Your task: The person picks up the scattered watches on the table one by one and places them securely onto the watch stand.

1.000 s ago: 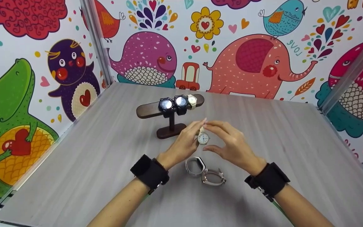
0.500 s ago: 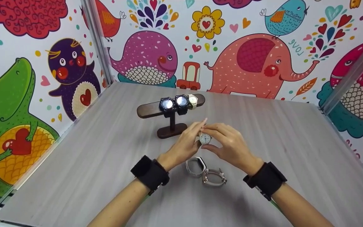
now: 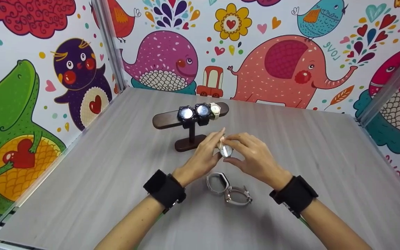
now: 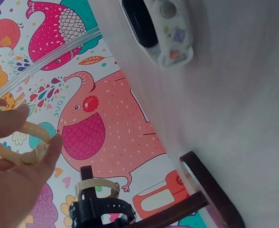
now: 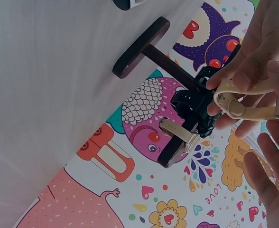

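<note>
A wristwatch (image 3: 226, 151) with a cream strap is held up above the table. My left hand (image 3: 201, 152) grips its strap. The looped strap (image 5: 253, 113) and its fastened end show in the right wrist view. On the other side, my right hand (image 3: 255, 154) holds the watch at its case, index fingertip above and thumb below. Some contact points are hidden by fingers. Below the hands lie a white smart band (image 3: 217, 183) and a watch with a pale pinkish strap (image 3: 238, 196), both closed into loops.
Behind the hands stands a dark wooden watch stand (image 3: 163, 120). It bears two black watches (image 3: 186, 113) and a cream watch (image 3: 215, 108) near its right end. The grey table (image 3: 311, 146) is bordered by patterned walls (image 3: 255, 21).
The watch face has tilted slightly and now catches a glare. The right fingers have shifted a little around the case. The head view has moved slightly; the loops on the table stay put.
</note>
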Demonstrator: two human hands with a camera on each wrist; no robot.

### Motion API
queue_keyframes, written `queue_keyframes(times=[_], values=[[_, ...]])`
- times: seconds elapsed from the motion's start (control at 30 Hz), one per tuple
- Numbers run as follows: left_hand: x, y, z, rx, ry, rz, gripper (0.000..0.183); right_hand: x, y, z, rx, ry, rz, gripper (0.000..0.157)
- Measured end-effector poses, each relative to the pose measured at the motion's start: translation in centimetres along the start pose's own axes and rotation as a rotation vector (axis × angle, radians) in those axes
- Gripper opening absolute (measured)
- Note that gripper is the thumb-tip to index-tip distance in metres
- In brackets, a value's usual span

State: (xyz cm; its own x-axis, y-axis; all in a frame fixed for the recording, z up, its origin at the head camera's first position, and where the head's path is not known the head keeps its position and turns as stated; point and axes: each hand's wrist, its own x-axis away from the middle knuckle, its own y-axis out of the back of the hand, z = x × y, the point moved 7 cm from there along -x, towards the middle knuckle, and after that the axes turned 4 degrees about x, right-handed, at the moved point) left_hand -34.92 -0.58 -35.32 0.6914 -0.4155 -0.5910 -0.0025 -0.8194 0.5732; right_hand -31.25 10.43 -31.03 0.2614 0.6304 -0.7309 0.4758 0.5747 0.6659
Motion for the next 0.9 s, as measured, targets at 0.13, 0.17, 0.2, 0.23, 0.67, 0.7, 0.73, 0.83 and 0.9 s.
queue_keyframes(times=[0.13, 0.17, 0.2, 0.23, 0.67, 0.7, 0.73, 0.83, 0.9], values=[[0.1, 0.2, 0.2, -0.029, 0.009, 0.014, 0.067, -0.4, 0.0, -0.3, -0.008, -0.002, -0.007, 0.049], [0.2, 0.2, 0.3, -0.038, 0.008, 0.017, 0.068, -0.5, 0.0, -0.5, -0.009, -0.006, -0.011, 0.048], [0.2, 0.3, 0.4, -0.047, 0.008, 0.019, 0.069, -0.5, -0.1, -0.7, -0.011, -0.011, -0.015, 0.048], [0.3, 0.5, 0.5, -0.057, 0.007, 0.018, 0.071, -0.6, -0.1, -0.9, -0.013, -0.017, -0.019, 0.047], [0.5, 6.7, 1.9, -0.161, 0.013, -0.173, 0.062, -1.1, -2.0, -8.1, 0.052, -0.262, 0.101, 0.042], [0.5, 7.5, 1.9, -0.202, 0.025, -0.198, 0.061, -1.2, -2.2, -8.7, 0.052, -0.292, 0.121, 0.042], [0.4, 8.3, 2.1, -0.25, 0.045, -0.216, 0.061, -1.3, -2.4, -9.3, 0.052, -0.321, 0.143, 0.042], [0.4, 10.4, 2.9, -0.389, 0.131, -0.227, 0.066, -1.9, -3.2, -10.9, 0.061, -0.386, 0.206, 0.042], [0.5, 11.5, 3.8, -0.455, 0.198, -0.187, 0.07, -2.4, -3.8, -11.6, 0.07, -0.421, 0.254, 0.042]])
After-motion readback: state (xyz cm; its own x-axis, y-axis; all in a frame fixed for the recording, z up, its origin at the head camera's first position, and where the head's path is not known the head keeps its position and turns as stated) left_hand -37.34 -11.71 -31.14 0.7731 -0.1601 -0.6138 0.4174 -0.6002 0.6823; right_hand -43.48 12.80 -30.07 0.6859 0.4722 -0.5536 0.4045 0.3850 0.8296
